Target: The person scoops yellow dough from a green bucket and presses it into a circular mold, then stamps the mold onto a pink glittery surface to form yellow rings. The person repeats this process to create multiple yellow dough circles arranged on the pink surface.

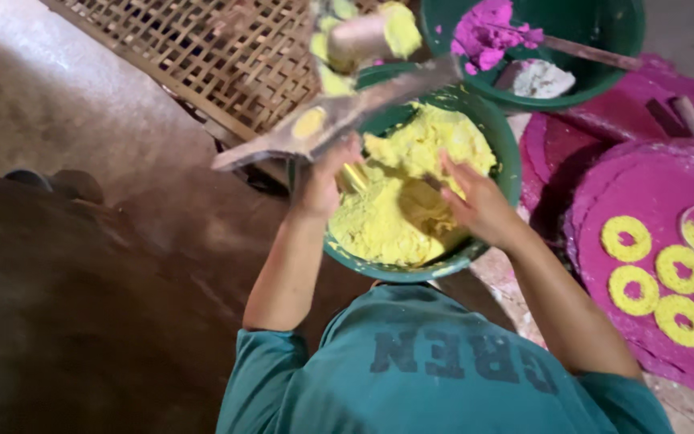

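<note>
Two green basins: near (pixel 487 128) yellow dough, far (pixel 604 32) pink. Five yellow rings (pixel 626 238) right. Left hand (pixel 323 181) gripping flat metal tool (pixel 339 112); right hand (pixel 475 201) open in dough (pixel 411 193).

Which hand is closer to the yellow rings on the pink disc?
The right hand. It is in the green basin of yellow dough, nearer the yellow rings; the left hand is at the basin's far edge.
</note>
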